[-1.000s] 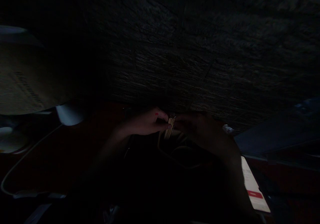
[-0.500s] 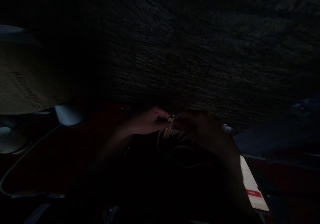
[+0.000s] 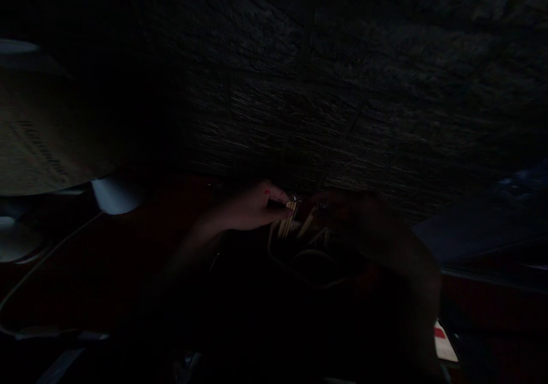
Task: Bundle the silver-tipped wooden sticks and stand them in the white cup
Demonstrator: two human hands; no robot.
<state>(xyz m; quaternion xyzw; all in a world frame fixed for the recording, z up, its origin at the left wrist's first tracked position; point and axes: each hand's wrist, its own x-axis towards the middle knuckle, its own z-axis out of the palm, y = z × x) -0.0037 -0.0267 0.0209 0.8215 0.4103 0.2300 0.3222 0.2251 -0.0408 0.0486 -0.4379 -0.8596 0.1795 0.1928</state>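
The view is very dark. My left hand (image 3: 250,207) has thumb and fingers pinched round a small bundle of thin, pale yellowish sticks (image 3: 286,224), slanting down from its fingertips. A small shiny bit (image 3: 294,199) shows at their upper end. To the right, my right hand (image 3: 355,213) is mostly in shadow. At its fingertips is a similar pale stick (image 3: 305,223), apart from the bundle; its fingers are closed about the top end. Below both hands, a dim container-like outline (image 3: 317,284) with pale curved edges is hard to make out.
A rough stone-block wall (image 3: 274,110) rises right behind the hands. At left are a tan lampshade-like form (image 3: 38,138) with lettering, a white cone-shaped object (image 3: 115,195) and a pale cable (image 3: 47,264). A lit screen (image 3: 446,347) is partly behind my right forearm.
My right hand has moved right, away from my left hand, with one stick now apart from the bundle. My right forearm covers more of the lit screen. My left hand stays nearly still.
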